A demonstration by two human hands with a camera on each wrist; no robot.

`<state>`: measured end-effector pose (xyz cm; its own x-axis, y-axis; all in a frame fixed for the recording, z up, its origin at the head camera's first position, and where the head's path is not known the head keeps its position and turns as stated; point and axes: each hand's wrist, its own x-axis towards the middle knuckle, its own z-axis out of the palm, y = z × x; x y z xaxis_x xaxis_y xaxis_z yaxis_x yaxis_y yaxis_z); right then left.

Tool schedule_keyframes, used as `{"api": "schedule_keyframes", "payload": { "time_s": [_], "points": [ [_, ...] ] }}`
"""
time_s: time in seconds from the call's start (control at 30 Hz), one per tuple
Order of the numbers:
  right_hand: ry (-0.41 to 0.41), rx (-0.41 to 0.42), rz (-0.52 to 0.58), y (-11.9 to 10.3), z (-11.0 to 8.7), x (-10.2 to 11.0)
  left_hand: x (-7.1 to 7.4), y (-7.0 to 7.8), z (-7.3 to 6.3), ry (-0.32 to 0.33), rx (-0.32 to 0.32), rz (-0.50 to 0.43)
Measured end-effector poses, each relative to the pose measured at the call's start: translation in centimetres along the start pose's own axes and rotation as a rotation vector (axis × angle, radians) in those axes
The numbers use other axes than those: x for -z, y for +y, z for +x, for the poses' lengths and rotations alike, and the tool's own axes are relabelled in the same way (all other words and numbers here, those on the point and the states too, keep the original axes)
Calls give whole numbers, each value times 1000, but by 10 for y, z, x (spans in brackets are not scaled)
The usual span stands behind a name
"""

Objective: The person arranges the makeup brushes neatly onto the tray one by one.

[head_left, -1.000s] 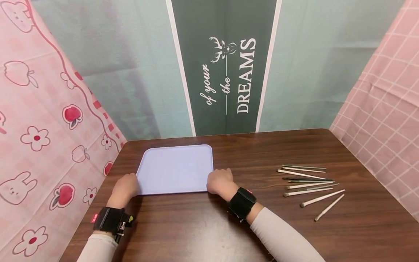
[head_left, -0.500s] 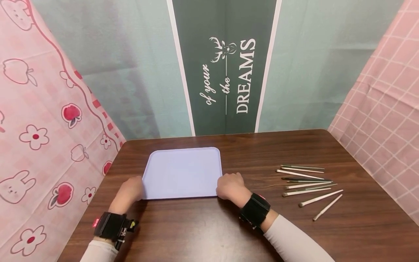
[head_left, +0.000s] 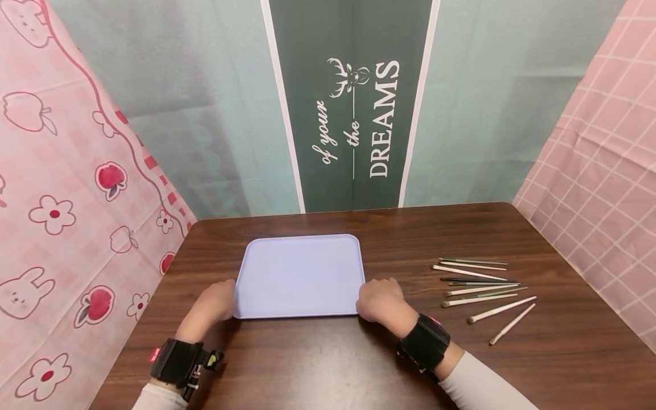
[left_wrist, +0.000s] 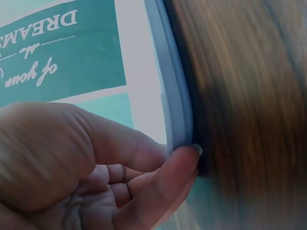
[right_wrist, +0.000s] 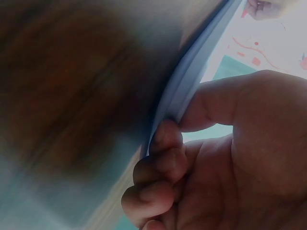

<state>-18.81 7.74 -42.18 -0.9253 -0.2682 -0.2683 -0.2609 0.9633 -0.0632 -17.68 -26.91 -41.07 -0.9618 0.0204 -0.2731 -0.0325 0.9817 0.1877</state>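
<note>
A pale lavender rectangular tray [head_left: 301, 276] with a raised rim lies level over the left-middle part of the table, nothing on it. My left hand [head_left: 217, 300] pinches its near left corner; in the left wrist view the thumb is inside the rim [left_wrist: 176, 105] and the forefinger under the edge. At the near right corner my right hand [head_left: 381, 299] grips the tray the same way. The right wrist view shows curled fingers [right_wrist: 165, 165] beneath the rim [right_wrist: 184, 88], the thumb on its inner side.
Several slim brushes [head_left: 482, 290] with white and green handles lie spread on the right of the dark wood table [head_left: 318, 364]. A green curtain [head_left: 353, 193] hangs behind the far edge; pink cloths flank both sides.
Both hands have moved the tray to the right and a little nearer, keeping their hold on its corners. The brushes have stayed in place.
</note>
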Motion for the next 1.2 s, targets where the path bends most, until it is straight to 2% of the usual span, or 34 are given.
{"api": "schedule_keyframes", "payload": {
  "time_s": [0.47,0.67,0.9,1.2],
  "points": [
    [51,-18,-31,26,-28,-5,-13,22,-6,-11,-43,-67],
    [41,-36,-32,36,-37,-6,-16,33,-11,-9,-59,-78],
    [47,-78,2,49,-47,-6,-20,45,-14,-40,-66,-143],
    [48,-79,-6,65,-57,-9,-24,59,-17,-53,-111,-179]
  ]
}}
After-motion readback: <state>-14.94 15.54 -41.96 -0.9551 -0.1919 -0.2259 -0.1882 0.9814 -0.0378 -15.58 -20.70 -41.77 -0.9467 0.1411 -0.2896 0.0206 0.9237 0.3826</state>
